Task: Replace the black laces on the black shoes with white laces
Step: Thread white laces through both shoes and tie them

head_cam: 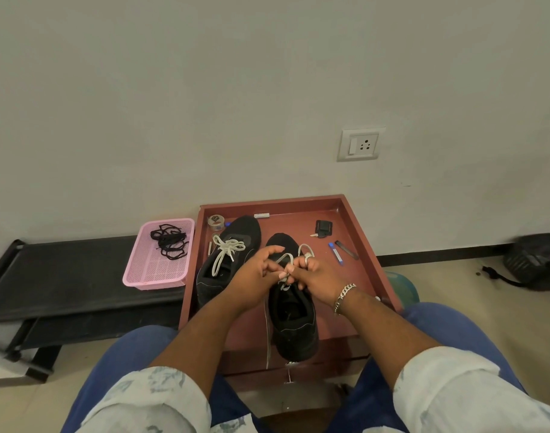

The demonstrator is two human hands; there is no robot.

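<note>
Two black shoes stand in a reddish-brown tray point(358, 232). The left shoe point(226, 260) carries a white lace point(228, 250) tied in a bow. Over the right shoe point(294, 320) both my hands work a second white lace point(285, 259). My left hand point(261, 273) pinches one loop of it, and my right hand point(314, 273), with a ring and a bracelet, pinches the other loop. One loose end hangs down along the shoe's left side. The black laces point(170, 240) lie piled in a pink basket point(151, 270) left of the tray.
Small items lie in the tray: a tape roll point(215, 222), a black key holder point(323, 229), a blue pen point(336, 253) and a white strip point(261, 215). A black low rack point(64, 276) bears the basket. A dark bag point(536, 260) sits at the right wall.
</note>
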